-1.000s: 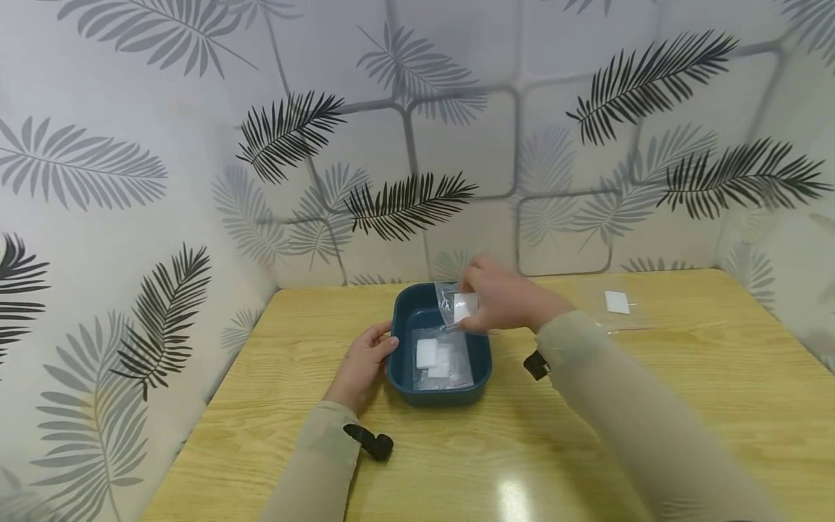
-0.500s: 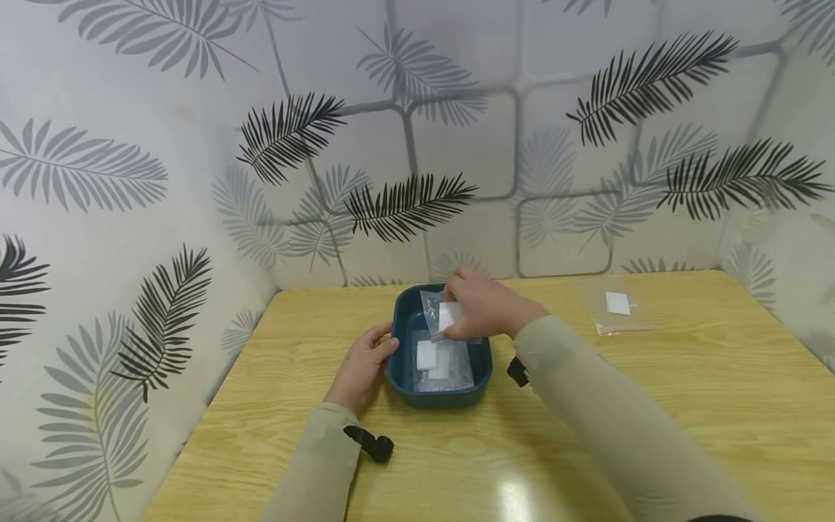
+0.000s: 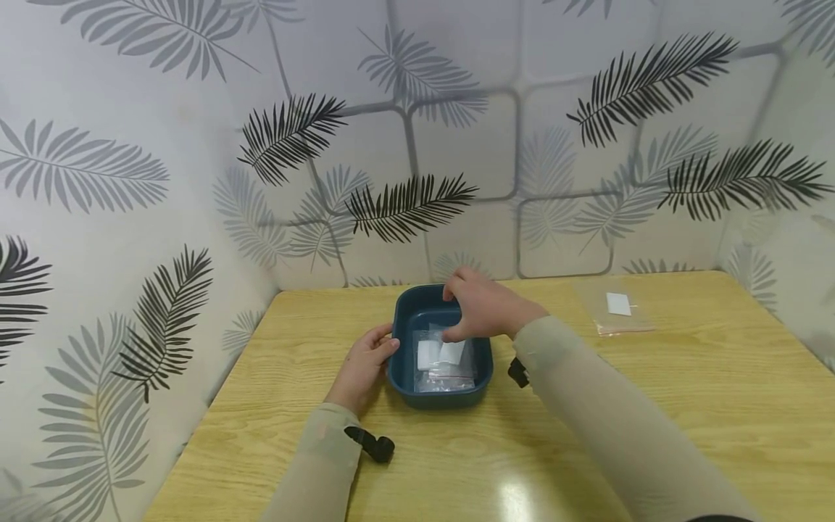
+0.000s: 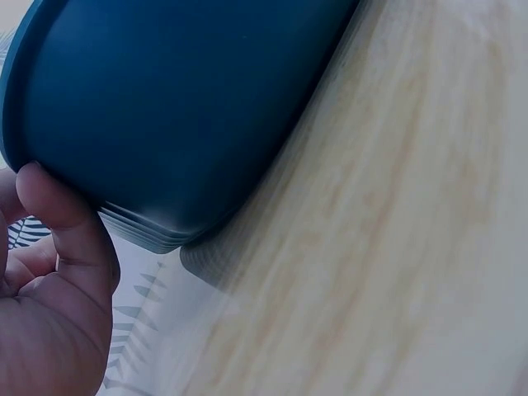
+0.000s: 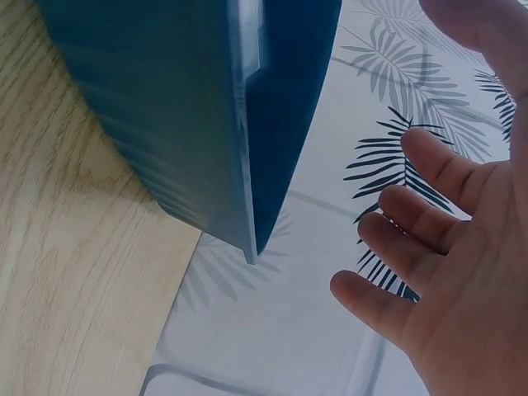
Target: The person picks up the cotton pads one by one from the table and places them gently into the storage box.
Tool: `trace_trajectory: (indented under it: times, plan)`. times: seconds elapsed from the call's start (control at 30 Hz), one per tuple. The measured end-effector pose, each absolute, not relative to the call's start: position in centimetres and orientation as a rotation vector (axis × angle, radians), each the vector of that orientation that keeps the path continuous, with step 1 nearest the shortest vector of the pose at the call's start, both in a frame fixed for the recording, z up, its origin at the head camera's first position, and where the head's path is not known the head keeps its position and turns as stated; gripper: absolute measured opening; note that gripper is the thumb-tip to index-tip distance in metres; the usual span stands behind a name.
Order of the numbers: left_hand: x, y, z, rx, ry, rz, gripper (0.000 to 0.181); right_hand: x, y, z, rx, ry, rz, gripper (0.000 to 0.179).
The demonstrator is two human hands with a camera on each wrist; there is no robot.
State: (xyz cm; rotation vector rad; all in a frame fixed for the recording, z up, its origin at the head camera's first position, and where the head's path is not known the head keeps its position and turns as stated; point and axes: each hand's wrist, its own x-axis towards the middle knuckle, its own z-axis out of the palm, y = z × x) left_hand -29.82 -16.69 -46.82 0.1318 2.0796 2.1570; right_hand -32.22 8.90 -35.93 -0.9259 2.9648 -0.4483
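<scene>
A dark blue plastic bin [image 3: 438, 399] stands on the table, holding several clear zip bags [image 3: 450, 373] with white pieces inside, partly overlapping. My left hand [image 3: 362, 366] holds the bin's left side, thumb by the rim; in the left wrist view, its bent fingers touch the blue wall [image 4: 173, 107]. Over the right part of the bin hovers my right hand [image 3: 485, 308], fingers spread and holding nothing. The right wrist view shows that palm [image 5: 470, 264] with relaxed fingers, apart from the bin wall [image 5: 165, 107].
Another clear bag [image 3: 618, 304] with a white piece lies on the wooden table [image 3: 313, 326] at the back right. A patterned wall [image 3: 561, 246] rises directly behind the table's back edge, and another stands at the left.
My right hand moved left over the bin with a clear zip bag and let it go. That bag now lies on the others inside. My left hand stayed at the bin.
</scene>
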Motion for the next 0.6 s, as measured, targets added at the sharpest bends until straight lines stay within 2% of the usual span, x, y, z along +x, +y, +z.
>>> trace_trajectory:
  times: [0.3,0.6]
  plan:
    - [-29.7,-16.8,-46.9,0.179,2.111,2.146,0.043,-32.4,10.0,-36.2,-0.910,2.952,-0.473,0.064]
    - [-29.7,-16.8,-46.8,0.180,2.120,2.131,0.043,-33.5,13.9,-37.1,-0.835,2.957,-0.518,0.065]
